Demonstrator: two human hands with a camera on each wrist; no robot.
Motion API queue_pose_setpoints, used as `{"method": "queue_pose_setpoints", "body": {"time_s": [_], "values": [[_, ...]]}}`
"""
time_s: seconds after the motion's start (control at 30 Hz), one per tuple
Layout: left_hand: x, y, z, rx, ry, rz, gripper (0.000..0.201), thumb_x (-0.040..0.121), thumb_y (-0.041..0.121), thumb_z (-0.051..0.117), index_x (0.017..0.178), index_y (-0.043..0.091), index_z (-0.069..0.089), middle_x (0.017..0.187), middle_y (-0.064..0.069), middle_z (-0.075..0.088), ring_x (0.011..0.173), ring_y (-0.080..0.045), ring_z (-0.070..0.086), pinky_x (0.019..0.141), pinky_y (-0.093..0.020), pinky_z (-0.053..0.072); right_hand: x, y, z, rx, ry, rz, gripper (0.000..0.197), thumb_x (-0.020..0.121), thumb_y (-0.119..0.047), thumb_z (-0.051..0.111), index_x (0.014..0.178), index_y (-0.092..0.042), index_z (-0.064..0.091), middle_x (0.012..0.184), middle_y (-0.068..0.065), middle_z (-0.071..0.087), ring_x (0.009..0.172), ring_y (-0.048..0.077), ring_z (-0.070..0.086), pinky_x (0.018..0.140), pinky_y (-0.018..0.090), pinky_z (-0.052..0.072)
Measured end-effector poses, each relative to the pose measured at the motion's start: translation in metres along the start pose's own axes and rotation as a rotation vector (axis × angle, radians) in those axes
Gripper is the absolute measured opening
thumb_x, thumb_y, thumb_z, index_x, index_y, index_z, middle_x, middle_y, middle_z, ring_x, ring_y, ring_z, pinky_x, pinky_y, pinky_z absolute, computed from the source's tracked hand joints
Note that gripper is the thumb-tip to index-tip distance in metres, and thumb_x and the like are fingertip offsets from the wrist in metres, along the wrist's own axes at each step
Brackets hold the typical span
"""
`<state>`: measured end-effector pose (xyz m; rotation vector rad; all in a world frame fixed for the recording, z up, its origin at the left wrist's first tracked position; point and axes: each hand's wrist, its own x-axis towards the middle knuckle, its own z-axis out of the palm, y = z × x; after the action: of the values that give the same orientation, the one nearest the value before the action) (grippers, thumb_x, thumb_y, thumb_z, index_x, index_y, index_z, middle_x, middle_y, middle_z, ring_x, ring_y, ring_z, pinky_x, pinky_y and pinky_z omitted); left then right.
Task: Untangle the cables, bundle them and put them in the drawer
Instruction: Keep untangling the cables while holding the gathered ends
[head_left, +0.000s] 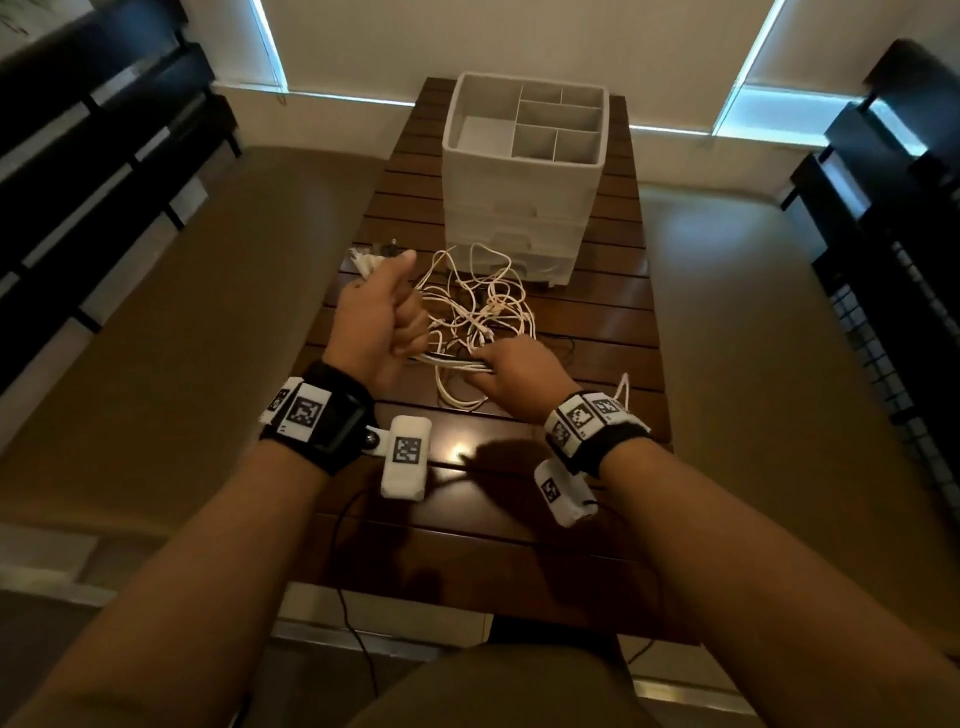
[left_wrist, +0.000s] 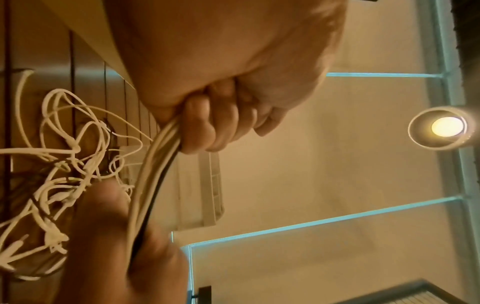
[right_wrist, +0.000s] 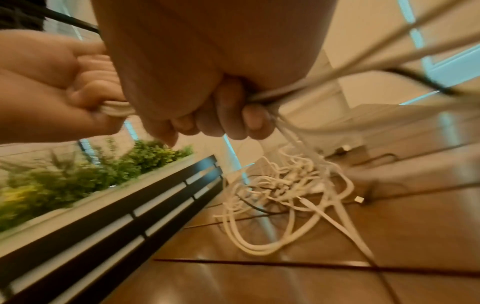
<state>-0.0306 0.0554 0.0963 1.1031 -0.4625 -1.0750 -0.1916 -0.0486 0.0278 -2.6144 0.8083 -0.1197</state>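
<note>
A tangle of white cables (head_left: 480, 306) with a few black ones lies on the dark wooden slatted table (head_left: 597, 322), in front of the white drawer unit (head_left: 519, 208). My left hand (head_left: 382, 317) is raised in a fist and grips a gathered bunch of cables (left_wrist: 153, 174); white plug ends (head_left: 363, 260) stick out above the thumb. My right hand (head_left: 511, 374) grips the same bunch (head_left: 457, 361) a short way along. In the right wrist view its fingers (right_wrist: 233, 115) curl round the strands, and loose loops (right_wrist: 280, 195) trail down to the table.
The drawer unit has an open divided tray (head_left: 550, 119) on top, and its drawers look closed. A thin black cord (head_left: 358, 639) hangs off the table's near edge. Dark slatted furniture (head_left: 104, 156) stands at the left and right (head_left: 893, 208). Beige floor lies on both sides.
</note>
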Motion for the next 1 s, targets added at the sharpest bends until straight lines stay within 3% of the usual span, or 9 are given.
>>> {"method": "queue_pose_setpoints", "body": {"time_s": [0.07,0.17,0.4,0.53,0.63,0.73,0.83,0.93,1.0], "values": [[0.004,0.01,-0.017,-0.014,0.116,0.019,0.054,0.107,0.031,0.053,0.058,0.026,0.028,0.046,0.007,0.019,0.035,-0.009,0.016,0.037,-0.018,0.014,-0.016,0.029,0.006,-0.104,-0.039,0.145,0.033,0.102,-0.048,0.055,0.104,-0.022,0.075,0.096,0.005,0.073,0.092,0.027,0.067,0.076,0.037,0.052],[0.006,0.016,-0.043,0.133,0.213,0.079,0.05,0.105,0.034,0.057,0.063,0.026,0.032,0.049,0.007,0.022,0.037,-0.01,0.019,0.039,-0.019,0.018,-0.041,0.069,0.014,-0.276,-0.108,0.34,0.043,0.1,-0.055,0.052,0.098,-0.017,0.073,0.098,0.009,0.072,0.086,0.03,0.068,0.072,0.035,0.049],[0.014,-0.002,-0.052,0.187,0.228,0.063,0.049,0.107,0.037,0.055,0.064,0.027,0.033,0.049,0.007,0.023,0.038,-0.01,0.019,0.039,-0.019,0.019,-0.038,0.073,0.02,-0.204,-0.218,0.448,0.036,0.1,-0.047,0.052,0.095,-0.012,0.064,0.108,0.014,0.068,0.088,0.033,0.063,0.077,0.037,0.05],[0.017,0.0,-0.058,0.181,0.234,0.049,0.05,0.107,0.038,0.055,0.063,0.027,0.031,0.05,0.006,0.022,0.038,-0.011,0.019,0.04,-0.019,0.017,-0.033,0.075,0.035,-0.158,-0.364,0.406,0.075,0.086,-0.085,0.047,0.089,-0.013,0.071,0.089,0.005,0.071,0.076,0.022,0.067,0.066,0.033,0.053],[0.02,-0.005,-0.065,0.18,0.214,0.036,0.05,0.106,0.038,0.055,0.063,0.027,0.033,0.05,0.006,0.022,0.038,-0.011,0.018,0.04,-0.02,0.015,-0.027,0.072,0.03,-0.006,-0.56,0.33,0.095,0.067,-0.097,0.055,0.109,-0.013,0.071,0.108,0.002,0.073,0.098,0.026,0.07,0.088,0.038,0.057],[0.021,-0.009,-0.072,0.183,0.187,0.022,0.049,0.106,0.037,0.055,0.063,0.027,0.033,0.049,0.006,0.021,0.038,-0.011,0.017,0.041,-0.02,0.013,-0.02,0.071,0.001,0.171,-0.627,0.303,0.088,0.079,-0.087,0.057,0.137,-0.02,0.059,0.132,-0.007,0.059,0.122,0.02,0.058,0.103,0.04,0.045],[0.022,-0.012,-0.078,0.188,0.182,-0.008,0.051,0.106,0.036,0.054,0.064,0.026,0.028,0.05,0.005,0.018,0.039,-0.011,0.015,0.043,-0.021,0.011,-0.008,0.094,-0.025,0.412,-0.418,0.395,0.073,0.084,-0.083,0.055,0.13,-0.027,0.062,0.127,-0.004,0.066,0.11,0.015,0.063,0.096,0.041,0.049],[0.022,-0.017,-0.079,0.17,0.173,-0.044,0.052,0.106,0.036,0.055,0.063,0.026,0.027,0.05,0.005,0.018,0.038,-0.01,0.015,0.043,-0.021,0.011,0.011,0.129,-0.032,0.393,0.044,0.558,0.043,0.096,-0.058,0.064,0.108,-0.017,0.069,0.104,0.008,0.075,0.086,0.019,0.07,0.081,0.042,0.061],[0.022,-0.021,-0.076,0.169,0.167,-0.069,0.054,0.106,0.036,0.055,0.06,0.027,0.028,0.049,0.005,0.018,0.038,-0.01,0.015,0.043,-0.02,0.011,0.021,0.139,-0.028,0.386,0.161,0.68,0.032,0.097,-0.046,0.067,0.101,-0.014,0.067,0.101,0.01,0.075,0.088,0.027,0.074,0.079,0.048,0.064]]}}
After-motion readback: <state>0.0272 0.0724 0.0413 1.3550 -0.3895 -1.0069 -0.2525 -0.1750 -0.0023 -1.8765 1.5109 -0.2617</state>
